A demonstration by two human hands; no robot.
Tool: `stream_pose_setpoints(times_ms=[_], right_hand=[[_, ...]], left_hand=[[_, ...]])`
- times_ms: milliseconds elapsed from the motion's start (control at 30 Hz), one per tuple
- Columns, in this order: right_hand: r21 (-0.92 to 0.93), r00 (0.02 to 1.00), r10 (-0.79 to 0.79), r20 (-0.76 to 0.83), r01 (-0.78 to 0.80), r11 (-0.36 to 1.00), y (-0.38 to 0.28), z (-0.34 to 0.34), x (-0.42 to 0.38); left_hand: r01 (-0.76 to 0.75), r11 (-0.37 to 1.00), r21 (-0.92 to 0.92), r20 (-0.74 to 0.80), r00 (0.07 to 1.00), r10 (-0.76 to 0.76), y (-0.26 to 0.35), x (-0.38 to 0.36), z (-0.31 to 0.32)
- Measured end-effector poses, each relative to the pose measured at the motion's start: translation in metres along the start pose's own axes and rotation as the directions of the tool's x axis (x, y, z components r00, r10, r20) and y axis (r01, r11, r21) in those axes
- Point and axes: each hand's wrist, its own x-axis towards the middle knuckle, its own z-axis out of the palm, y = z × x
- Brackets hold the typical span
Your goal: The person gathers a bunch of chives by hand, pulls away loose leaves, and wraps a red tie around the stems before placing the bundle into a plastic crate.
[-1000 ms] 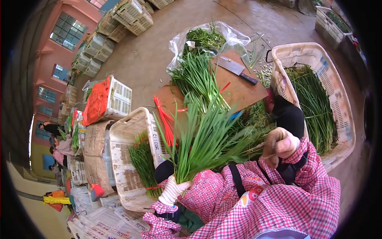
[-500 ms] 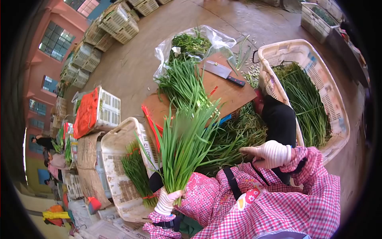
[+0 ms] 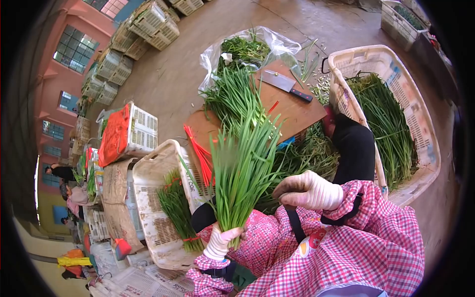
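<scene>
My left hand (image 3: pixel 223 241), in a white knitted glove with bare fingertips, grips a bunch of garlic chives (image 3: pixel 242 178) near its lower ends; the leaves fan upward. To the right of the bunch, my gloved right hand (image 3: pixel 309 190) is raised above my lap, its fingers curled together; whether anything is in them is hidden. Beyond lies a brown board (image 3: pixel 292 106) with a pile of chives (image 3: pixel 237 96) on its left side. A cleaver (image 3: pixel 284 84) and red ties (image 3: pixel 199 153) also lie on the board. Loose leaves (image 3: pixel 316 153) lie below it.
At right stands a white crate (image 3: pixel 430 148) with long chives (image 3: pixel 383 128). A second crate (image 3: pixel 153 218) at left holds tied bunches (image 3: pixel 178 210). A plastic bag (image 3: pixel 282 47) of greens lies behind the board. Stacked crates (image 3: pixel 153 24) line the wall; people (image 3: pixel 76 195) sit far left.
My right hand has moved left and slightly up toward the bunch, and its fingers have curled downward. My left hand still holds the chives. The view has shifted slightly.
</scene>
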Motion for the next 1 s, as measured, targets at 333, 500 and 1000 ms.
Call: stream_pose_setpoints(times_ms=[333, 500, 1000], right_hand=[[0.355, 0.952, 0.022, -0.305, 0.092, 0.93, 0.023, 0.002, -0.003], [0.231, 0.84, -0.033, -0.542, 0.186, 0.955, 0.018, -0.029, -0.02], [-0.498, 0.686, -0.357, -0.634, -0.009, 0.867, 0.045, -0.091, 0.034]], left_hand=[[-0.045, 0.999, -0.026, 0.133, 0.99, 0.048, -0.011, 0.035, 0.021], [0.034, 0.997, -0.068, 0.185, 0.983, -0.021, -0.014, 0.025, 0.005], [0.083, 0.997, 0.009, 0.132, 0.988, -0.083, -0.029, -0.002, -0.016]])
